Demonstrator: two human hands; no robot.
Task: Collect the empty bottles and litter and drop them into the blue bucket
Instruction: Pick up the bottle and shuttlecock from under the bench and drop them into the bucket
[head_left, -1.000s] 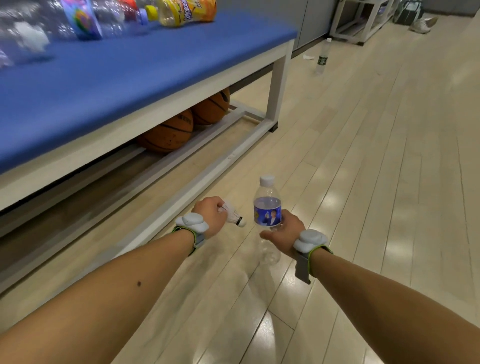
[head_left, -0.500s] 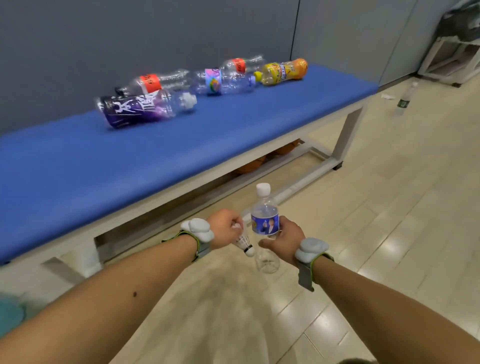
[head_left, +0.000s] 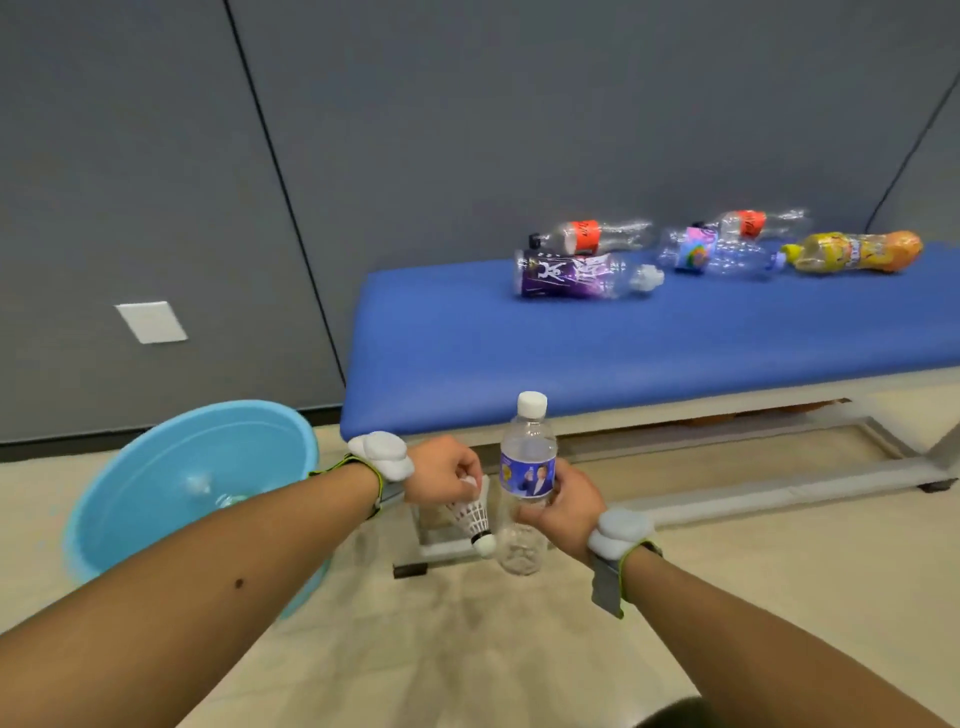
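My left hand (head_left: 441, 467) grips a white shuttlecock (head_left: 472, 517) by its feathers, cork end down. My right hand (head_left: 563, 512) holds a clear empty water bottle (head_left: 527, 467) upright, with a white cap and a blue label. The two hands are close together at the centre. The light blue bucket (head_left: 156, 462) stands on the floor to the left, partly behind my left forearm, with small items inside. Several empty bottles lie on the blue bench (head_left: 597, 353): a purple-labelled one (head_left: 576, 273), two red-labelled ones (head_left: 592, 236) (head_left: 753, 223), a rainbow-labelled one (head_left: 706, 252) and a yellow-orange one (head_left: 852, 252).
The bench has a white metal frame (head_left: 753, 499) with a lower rail, and stands against a grey panelled wall (head_left: 363, 130). A white plate (head_left: 150, 322) is fixed low on the wall. Pale wooden floor (head_left: 467, 649) lies in front.
The view has swung left, so the bucket has come into sight and the bench now sits to the right. Both hands keep the same hold on the shuttlecock and the bottle.
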